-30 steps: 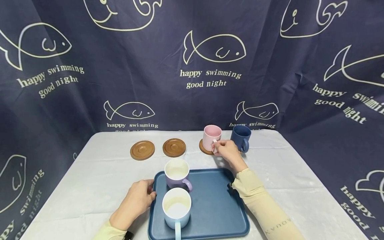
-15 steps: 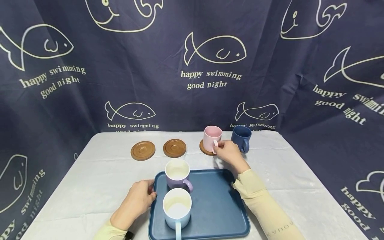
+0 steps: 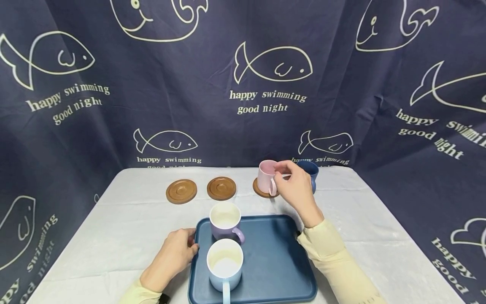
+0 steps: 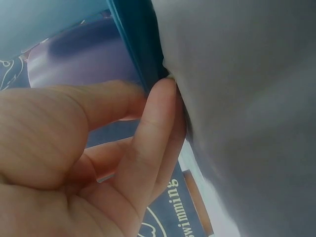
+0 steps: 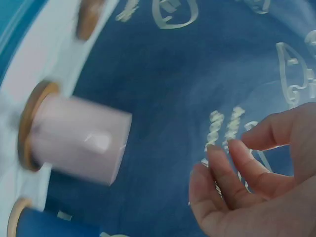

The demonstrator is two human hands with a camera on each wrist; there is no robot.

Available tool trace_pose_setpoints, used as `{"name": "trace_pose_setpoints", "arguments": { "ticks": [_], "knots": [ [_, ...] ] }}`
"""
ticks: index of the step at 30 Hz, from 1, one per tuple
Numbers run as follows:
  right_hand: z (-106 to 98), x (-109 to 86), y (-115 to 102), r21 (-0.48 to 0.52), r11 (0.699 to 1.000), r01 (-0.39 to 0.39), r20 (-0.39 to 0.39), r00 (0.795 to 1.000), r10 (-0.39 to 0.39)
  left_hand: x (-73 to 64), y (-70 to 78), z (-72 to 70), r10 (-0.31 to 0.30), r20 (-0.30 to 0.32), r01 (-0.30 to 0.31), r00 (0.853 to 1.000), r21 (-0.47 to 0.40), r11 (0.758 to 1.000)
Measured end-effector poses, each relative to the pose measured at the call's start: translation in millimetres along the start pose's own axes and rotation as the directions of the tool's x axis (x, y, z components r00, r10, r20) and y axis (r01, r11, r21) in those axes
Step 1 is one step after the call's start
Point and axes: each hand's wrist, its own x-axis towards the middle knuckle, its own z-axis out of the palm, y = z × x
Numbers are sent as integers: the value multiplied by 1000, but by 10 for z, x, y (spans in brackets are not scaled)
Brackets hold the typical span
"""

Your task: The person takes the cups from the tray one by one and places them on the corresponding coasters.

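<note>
My left hand point(image 3: 172, 253) pinches the left rim of the blue tray point(image 3: 275, 257), thumb and fingers on its edge in the left wrist view. On that tray stand a purple mug point(image 3: 220, 230) and a light blue mug point(image 3: 222, 280). Toward the back, a pink mug point(image 3: 265, 179) rests upright on a wooden coaster point(image 3: 257, 188). My right hand point(image 3: 298, 188) is raised beside it; the right wrist view shows its loosely bent fingers point(image 5: 224, 173) apart from the mug and holding nothing. Behind this hand a dark blue mug point(image 3: 310, 167) is partly hidden.
Two wooden coasters, one on the left point(image 3: 181, 191) and one nearer the middle point(image 3: 221, 188), lie bare on the white tablecloth point(image 3: 125, 219). A dark blue curtain point(image 3: 212, 105) with white fish prints hangs behind the table.
My right hand has let go of the pink mug's handle and moved up and slightly right. The pink mug stays on its coaster. The left hand keeps its place at the tray.
</note>
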Motion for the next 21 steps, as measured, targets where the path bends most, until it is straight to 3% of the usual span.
{"name": "trace_pose_setpoints", "arguments": {
  "ticks": [4, 10, 13, 21],
  "knots": [
    [-62, -58, -174, 130, 992, 1, 119, 993, -16, 0, 1, 0, 4, -1, -4, 1000, 2, 1000],
    [-98, -155, -351, 172, 985, -23, 310, 950, -32, -11, -10, -17, -5, 6, 5, 1000, 3, 1000],
    [-104, -184, -398, 189, 981, -34, 343, 939, -33, -17, -16, -26, -14, 7, 14, 1000, 9, 1000],
    [-75, -218, -452, 238, 971, -35, 353, 934, -53, -5, 6, 3, -9, 11, 9, 1000, -22, 1000]
  ]
}}
